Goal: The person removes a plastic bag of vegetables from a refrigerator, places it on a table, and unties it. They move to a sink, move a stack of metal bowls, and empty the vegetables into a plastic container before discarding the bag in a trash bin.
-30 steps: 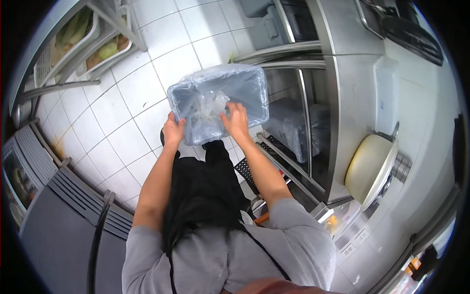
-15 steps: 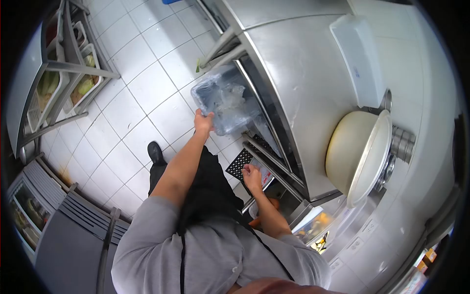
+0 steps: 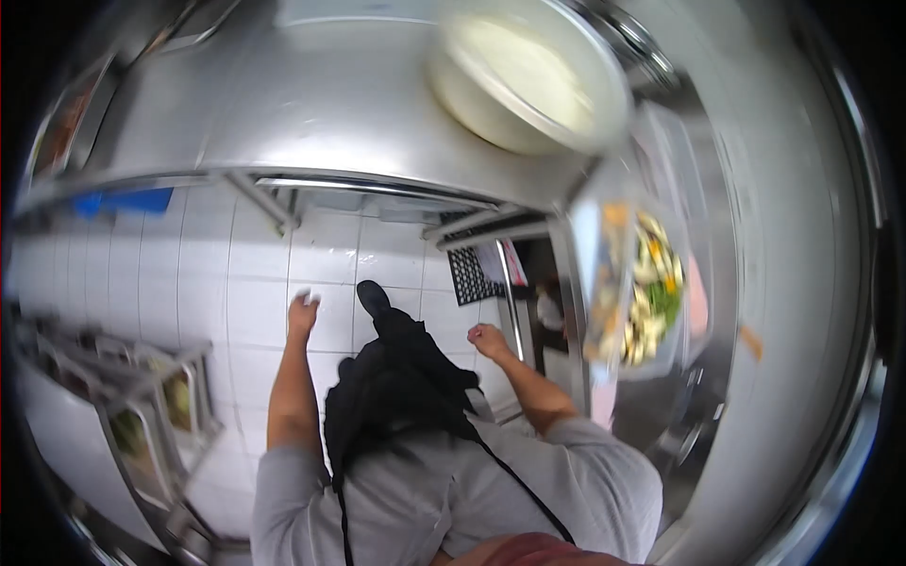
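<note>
My left hand (image 3: 302, 314) is empty over the white tiled floor, its thumb and fingers apart, slightly blurred. Curled closed, with nothing visible in it, my right hand (image 3: 487, 340) is beside the metal legs of the steel table (image 3: 283, 113). Near it, under the table, is a black perforated crate (image 3: 465, 275). Pale clear plastic (image 3: 401, 211) shows below the table edge; most of it is hidden.
A large cream tub (image 3: 500, 123) stands on the table. To the right is a clear container of cut vegetables (image 3: 651, 316). Racks with baskets of produce (image 3: 179, 401) are at the lower left. A blue object (image 3: 137, 200) lies under the table.
My left hand has let go of the clear plastic bin and drawn back from the table. The view has turned, so the table now runs across the top.
</note>
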`<state>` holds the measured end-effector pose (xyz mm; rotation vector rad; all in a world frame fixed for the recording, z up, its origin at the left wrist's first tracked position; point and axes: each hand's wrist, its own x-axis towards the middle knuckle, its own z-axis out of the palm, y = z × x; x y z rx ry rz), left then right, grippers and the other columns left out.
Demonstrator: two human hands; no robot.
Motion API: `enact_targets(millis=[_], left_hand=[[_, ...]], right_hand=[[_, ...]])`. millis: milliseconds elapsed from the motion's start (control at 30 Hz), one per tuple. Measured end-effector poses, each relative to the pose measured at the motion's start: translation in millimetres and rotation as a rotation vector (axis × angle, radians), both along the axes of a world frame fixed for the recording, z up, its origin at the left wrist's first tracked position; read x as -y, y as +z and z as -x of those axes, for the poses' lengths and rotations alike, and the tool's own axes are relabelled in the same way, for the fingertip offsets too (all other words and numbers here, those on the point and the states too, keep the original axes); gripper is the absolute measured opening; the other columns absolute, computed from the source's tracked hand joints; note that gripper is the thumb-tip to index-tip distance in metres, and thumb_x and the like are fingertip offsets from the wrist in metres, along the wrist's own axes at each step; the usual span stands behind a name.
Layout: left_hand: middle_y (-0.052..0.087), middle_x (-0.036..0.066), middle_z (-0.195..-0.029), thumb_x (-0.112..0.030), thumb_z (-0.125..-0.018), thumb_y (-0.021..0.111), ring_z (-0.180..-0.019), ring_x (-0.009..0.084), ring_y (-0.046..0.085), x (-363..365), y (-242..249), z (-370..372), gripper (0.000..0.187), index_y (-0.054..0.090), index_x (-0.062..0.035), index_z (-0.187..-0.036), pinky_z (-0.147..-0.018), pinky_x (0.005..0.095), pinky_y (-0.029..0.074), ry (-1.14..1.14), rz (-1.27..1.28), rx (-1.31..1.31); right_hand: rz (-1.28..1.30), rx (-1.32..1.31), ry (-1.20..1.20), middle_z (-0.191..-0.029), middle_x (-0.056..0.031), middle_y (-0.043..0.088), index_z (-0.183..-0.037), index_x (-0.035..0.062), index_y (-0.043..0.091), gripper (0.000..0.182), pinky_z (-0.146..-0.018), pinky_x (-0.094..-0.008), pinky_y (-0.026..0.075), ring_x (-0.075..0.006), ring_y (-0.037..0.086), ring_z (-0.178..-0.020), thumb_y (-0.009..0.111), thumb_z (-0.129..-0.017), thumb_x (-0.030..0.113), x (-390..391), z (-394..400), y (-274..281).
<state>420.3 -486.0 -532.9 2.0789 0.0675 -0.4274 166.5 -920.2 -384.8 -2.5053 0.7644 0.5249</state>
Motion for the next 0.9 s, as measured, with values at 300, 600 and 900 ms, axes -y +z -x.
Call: enact_targets(millis=[300,600,900], left_hand=[[0.071,0.018,-0.094,-0.023,-0.086,0.073,-0.076,0.0307,0.071,37,-1,-50,0.033,0.069,-0.0068,-0.115,-0.069,0.0426,0.059,-1.632,-0.648,-0.027],[0.063,0.011,-0.075,-0.017,-0.088,0.067,-0.058,0.0184,0.059,249,90,-95,0.044,0.059,-0.0002,-0.128,-0.043,0.0339,0.046,-0.622,-0.313,-0.429],[0.069,0.006,-0.107,-0.026,-0.094,0.065,-0.093,0.0229,0.068,519,200,-146,0.041,0.059,-0.0080,-0.131,-0.077,0.0382,0.054,-0.457,0.093,-0.428]], right_hand=[[-0.136,-0.130,-0.379,-0.102,-0.0162,0.074,-0.100,0.0136,0.076,0.028,-0.087,-0.0416,0.055,-0.0318,0.070,-0.097,0.074,-0.081,0.034,128,-11,5],[-0.613,0.028,-0.460,-0.081,-0.0055,0.069,-0.097,0.0060,0.072,0.024,-0.067,-0.0272,0.052,-0.0130,0.065,-0.079,0.070,-0.089,0.028,253,8,93],[-0.742,0.659,-0.826,-0.091,-0.0064,0.071,-0.112,0.0048,0.070,0.028,-0.063,-0.0262,0.054,-0.0152,0.069,-0.073,0.064,-0.096,0.027,488,39,249]])
